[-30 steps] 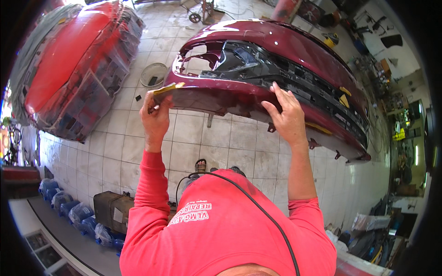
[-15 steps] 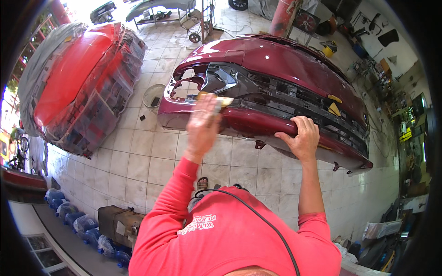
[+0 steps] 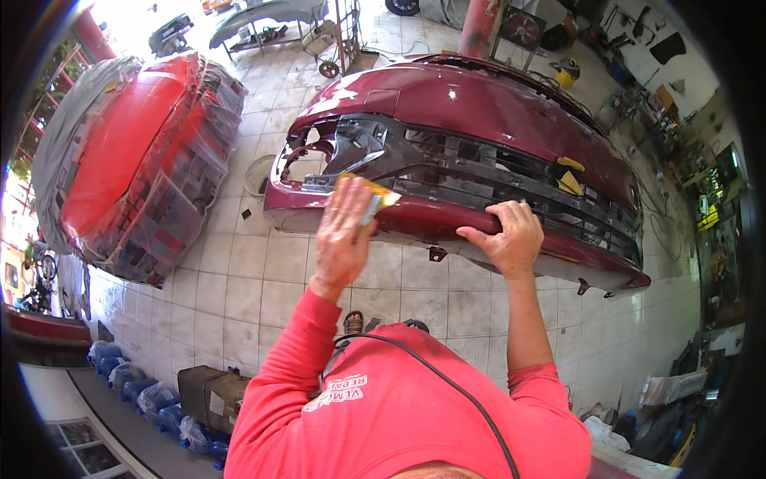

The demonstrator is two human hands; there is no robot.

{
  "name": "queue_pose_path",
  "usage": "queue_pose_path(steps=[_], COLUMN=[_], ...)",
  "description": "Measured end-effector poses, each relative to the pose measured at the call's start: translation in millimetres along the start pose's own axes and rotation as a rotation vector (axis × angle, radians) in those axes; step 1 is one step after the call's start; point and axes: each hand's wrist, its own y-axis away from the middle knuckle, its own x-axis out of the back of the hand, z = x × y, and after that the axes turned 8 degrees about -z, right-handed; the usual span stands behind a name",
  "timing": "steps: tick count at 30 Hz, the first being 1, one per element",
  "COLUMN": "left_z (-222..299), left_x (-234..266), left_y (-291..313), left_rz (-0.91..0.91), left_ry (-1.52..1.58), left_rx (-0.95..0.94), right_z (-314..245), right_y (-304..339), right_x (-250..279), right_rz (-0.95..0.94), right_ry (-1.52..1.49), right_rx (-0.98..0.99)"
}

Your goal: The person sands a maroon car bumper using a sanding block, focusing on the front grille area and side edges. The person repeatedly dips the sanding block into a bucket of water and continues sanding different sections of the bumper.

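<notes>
A dark red car bumper (image 3: pixel 447 214) with a black grille stretches in front of me. My left hand (image 3: pixel 343 235) presses a folded yellow-and-grey sheet of sandpaper (image 3: pixel 383 199) against its upper edge, near the headlight opening at the left. The fingers lie over the sheet and hide part of it. Further right, my right hand (image 3: pixel 515 239) grips the bumper's lip, fingers curled over the top and thumb on the near side. Two more yellow sandpaper pieces rest on the grille area, one a folded triangle (image 3: pixel 570 184).
At the left stands a red car front (image 3: pixel 128 144) wrapped in plastic. A white bucket (image 3: pixel 259 174) is by the bumper's left end. Several blue water bottles (image 3: pixel 155 397) and a brown box (image 3: pixel 209 395) line the lower left. A black cable (image 3: pixel 431 363) crosses my red top.
My left hand has come nearer to me with the sandpaper, down along the bumper's left part. My right hand keeps its hold on the lip; the whole view has shifted slightly.
</notes>
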Motion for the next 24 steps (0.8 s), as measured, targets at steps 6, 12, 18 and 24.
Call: queue_pose_path(steps=[6,12,18,24], left_z=[-47.8,-4.1,-29.0,44.5], left_x=[14.4,6.4,13.4,-4.6], left_y=[7.0,-3.3,5.6,-24.4], left_rz=[0.068,-0.076,0.006,-0.23], left_ry=[-0.004,-0.111,-0.111,-0.13], left_rx=[0.183,-0.086,0.096,-0.205], right_z=[-6.5,-3.4,-12.6,-6.9], right_y=[0.7,-0.6,-4.6,0.9], right_x=[-0.8,-3.6,0.5,15.8], right_rz=[0.017,0.011,-0.096,-0.288], right_ry=[0.032,0.032,0.008,-0.092], right_rx=[-0.045,-0.031,-0.093,-0.053])
